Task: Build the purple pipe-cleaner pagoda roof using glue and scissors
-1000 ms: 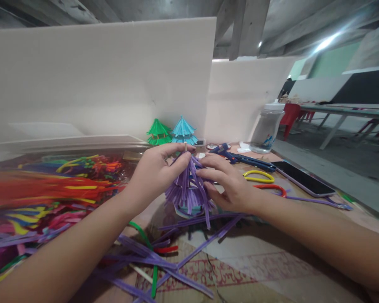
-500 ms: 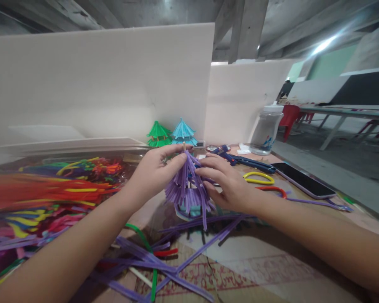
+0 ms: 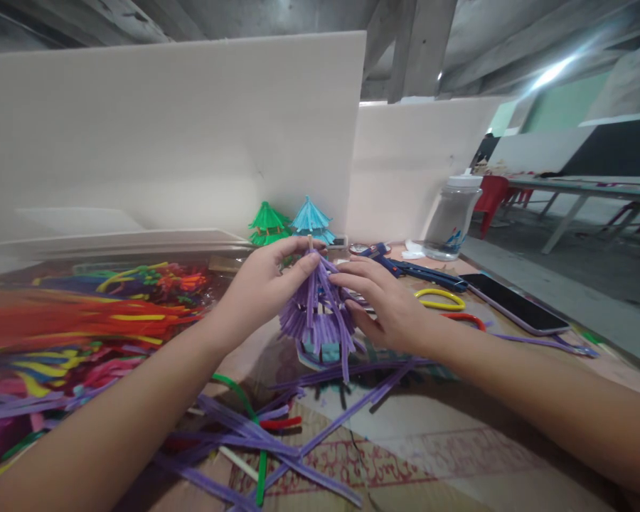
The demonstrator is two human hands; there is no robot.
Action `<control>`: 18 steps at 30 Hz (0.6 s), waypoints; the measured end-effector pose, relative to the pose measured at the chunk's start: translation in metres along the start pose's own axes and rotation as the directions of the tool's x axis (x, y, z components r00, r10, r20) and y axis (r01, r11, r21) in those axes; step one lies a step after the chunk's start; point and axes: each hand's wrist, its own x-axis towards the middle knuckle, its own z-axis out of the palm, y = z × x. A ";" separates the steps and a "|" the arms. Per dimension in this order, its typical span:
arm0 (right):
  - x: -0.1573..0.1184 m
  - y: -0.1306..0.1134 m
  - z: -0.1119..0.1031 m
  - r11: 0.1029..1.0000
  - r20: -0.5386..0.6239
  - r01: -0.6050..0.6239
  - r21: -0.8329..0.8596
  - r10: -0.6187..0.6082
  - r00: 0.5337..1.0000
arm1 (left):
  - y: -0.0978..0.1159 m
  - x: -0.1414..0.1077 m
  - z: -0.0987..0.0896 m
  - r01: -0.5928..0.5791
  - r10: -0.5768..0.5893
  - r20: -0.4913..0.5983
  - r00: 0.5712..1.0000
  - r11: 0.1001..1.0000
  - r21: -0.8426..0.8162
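Between my hands stands a small tiered pagoda (image 3: 323, 328) made of purple pipe cleaners, with a pale stick poking out at its top and a light-blue base below. My left hand (image 3: 274, 274) pinches the top of its upper roof, where the purple strips gather. My right hand (image 3: 381, 302) has its fingers bent against the strips on the right side; its fingertips are partly hidden among them. Loose purple pipe cleaners (image 3: 245, 437) lie crossed on the table in front, with a green pipe cleaner (image 3: 262, 469) over them.
Piles of coloured pipe cleaners (image 3: 85, 313) cover the left. Behind stand a green pagoda (image 3: 267, 224) and a blue one (image 3: 310, 217) against a white board (image 3: 165, 142). To the right are yellow-and-red-handled scissors (image 3: 442, 299), a glue gun (image 3: 381, 259), a phone (image 3: 517, 302) and a water bottle (image 3: 453, 217).
Both hands stay at the purple pagoda with almost the same grip. The right fingers have shifted slightly along the strips, and the view has moved a little.
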 end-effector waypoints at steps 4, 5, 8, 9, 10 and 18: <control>0.002 -0.001 -0.003 1.000 -0.032 0.022 -0.023 -0.022 0.999 | -0.006 0.002 0.000 0.015 -0.015 0.010 1.000 1.000 -0.027; 0.003 -0.002 -0.004 0.999 -0.048 0.023 -0.027 -0.024 0.999 | -0.008 0.002 -0.001 0.017 -0.016 0.013 1.000 1.000 -0.026; 0.007 -0.003 -0.011 0.998 -0.083 0.013 -0.060 -0.018 0.996 | -0.010 0.002 -0.001 0.015 -0.015 0.015 1.000 1.000 -0.023; 0.009 -0.003 -0.014 0.997 -0.080 0.014 -0.079 -0.021 0.997 | -0.011 0.002 -0.002 0.016 -0.015 0.014 1.000 1.000 -0.021; 0.010 -0.002 -0.016 0.995 -0.069 0.020 -0.102 -0.027 0.997 | -0.011 0.002 -0.002 0.016 -0.016 0.012 1.000 1.000 -0.019; 0.019 0.013 -0.034 0.989 0.058 -0.053 -0.136 0.061 0.996 | -0.015 0.004 -0.005 0.006 -0.007 -0.050 0.999 0.999 -0.037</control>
